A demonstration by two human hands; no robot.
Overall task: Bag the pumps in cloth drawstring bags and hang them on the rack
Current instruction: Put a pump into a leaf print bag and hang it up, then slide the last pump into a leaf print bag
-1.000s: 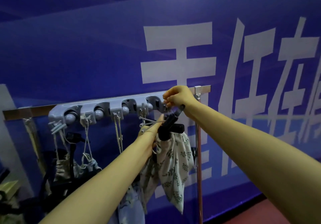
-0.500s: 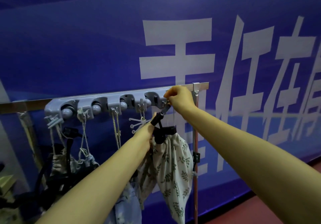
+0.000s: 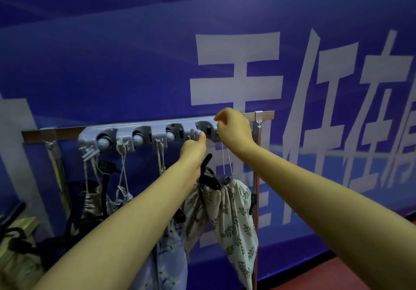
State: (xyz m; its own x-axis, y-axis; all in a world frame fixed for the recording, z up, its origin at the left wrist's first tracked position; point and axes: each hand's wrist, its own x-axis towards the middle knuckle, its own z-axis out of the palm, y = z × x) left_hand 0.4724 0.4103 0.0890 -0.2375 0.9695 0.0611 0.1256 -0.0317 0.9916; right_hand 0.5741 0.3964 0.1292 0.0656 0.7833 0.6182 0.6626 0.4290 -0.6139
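- right hand (image 3: 234, 130): fingers (image 3: 221, 115) curled in tight, pinching the thin white drawstring (image 3: 223, 161) right up against the right end of the rack
- that drawstring runs down from the pinch in two taut strands to the puckered neck of the leaf-print bag (image 3: 234, 222)
- left hand (image 3: 193, 152): seen from the back, thumb (image 3: 202, 136) poking straight up and touching the rack at its last slot. The other fingers are tucked behind the hand, so honestly can't tell if they're holding anything
- the pump (image 3: 208, 174) is in that bag. Only its black handle sticks out of the gathered neck, just below the left hand, smooth hard plastic by the look of it
- the bag itself is soft cream cloth with little green leaf sprigs, hanging long and saggy, tapering to a point at the bottom
- rack (image 3: 144, 130): a grey moulded plastic strip with rounded slots, a shiny ball roller in three of them and small hooks underneath, fixed on a flat brushed-metal rail (image 3: 36, 133)
- more cloth bags (image 3: 122, 199) hang by rough twine from the hooks further left, and a pale blue floral one (image 3: 171, 256) hangs behind the left forearm
- backdrop is a glossy blue banner (image 3: 112, 64) with big blocky white characters, and there's a strip of dull red floor (image 3: 337, 274) at bottom right
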